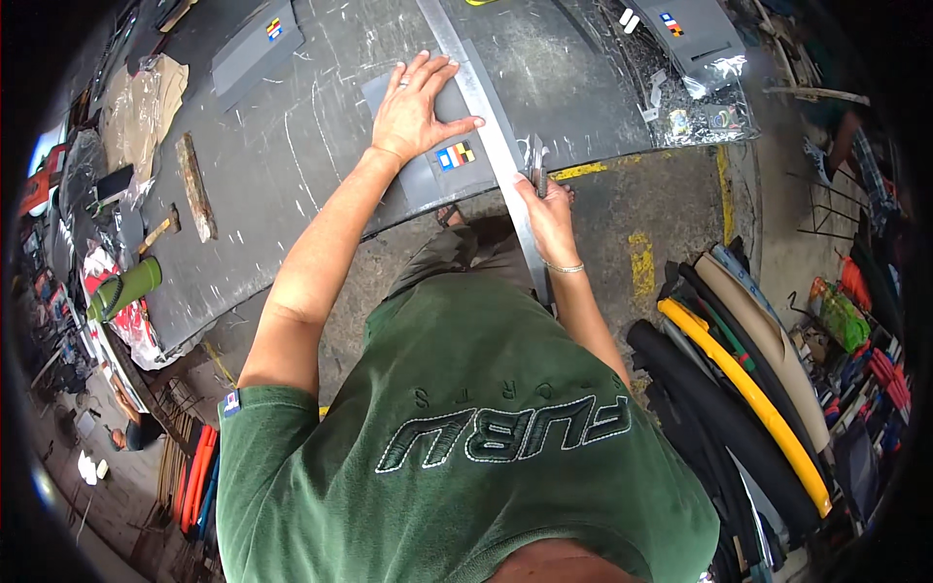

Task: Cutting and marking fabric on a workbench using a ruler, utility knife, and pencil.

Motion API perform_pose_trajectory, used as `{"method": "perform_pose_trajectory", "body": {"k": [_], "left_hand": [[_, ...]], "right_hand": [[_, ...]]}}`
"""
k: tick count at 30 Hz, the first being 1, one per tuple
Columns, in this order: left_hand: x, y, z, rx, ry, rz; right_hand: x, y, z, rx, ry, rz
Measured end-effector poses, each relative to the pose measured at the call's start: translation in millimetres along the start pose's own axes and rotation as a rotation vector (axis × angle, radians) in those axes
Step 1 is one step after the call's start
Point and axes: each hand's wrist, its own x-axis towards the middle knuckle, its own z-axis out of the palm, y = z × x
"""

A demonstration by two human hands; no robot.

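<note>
While the right hand [550, 216] closes its fingers round a cutter [536, 160], the left hand [416, 112] lies flat with fingers spread and takes hold of nothing, its palm pressing the grey sheet [476, 177] down and its thumb reaching to the left edge of the ruler [478, 102]. How far the cutter's blade is out is too small to tell. The sheet lies at the near edge of the table [326, 117], partly under the ruler, which slants across it and runs out past that edge toward the person. Thin and flat, the sheet looks light and bendy, likely to slide or curl unless weighted; a spread palm on its left part, clear of the small coloured label [455, 155], seems the best hold. The ruler looks like metal: stiff, smooth, probably apt to skid or swing, since its near end overhangs, so pressure belongs along the part over the table. The cutter appears light and rigid, safest held by the handle, with fingertips kept off the ruler's right edge. Farther left lies another sheet with a similar label, then a hammer [160, 229]; rolls lie on the floor to the right, one yellow [746, 396].
</note>
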Motion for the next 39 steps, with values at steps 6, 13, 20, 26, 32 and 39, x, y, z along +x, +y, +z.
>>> {"method": "perform_pose_trajectory", "body": {"k": [6, 13, 20, 26, 32, 39], "left_hand": [[-0.9, -1.4, 1.4, 0.003, 0.014, 0.001], [-1.1, -1.2, 2.4, 0.004, 0.017, 0.008], [-2.2, -3.1, 4.1, 0.008, 0.032, 0.018], [-1.8, -4.8, 5.5, 0.008, 0.049, 0.019], [0.3, 2.3, 0.8, 0.001, 0.025, 0.010], [-2.5, -20.0, 25.3, -0.680, 0.307, 0.246]], "right_hand": [[-1.0, -0.9, -0.8, 0.006, -0.029, -0.028], [0.5, 3.0, -3.9, -0.027, -0.022, 0.026], [2.9, 7.9, -5.4, -0.018, -0.029, 0.043], [4.3, 8.3, -4.9, -0.017, -0.029, 0.018], [-1.3, -2.6, -3.8, -0.051, 0.004, 0.039], [-6.8, -21.3, 5.1, -0.339, 0.080, -0.034]]}}
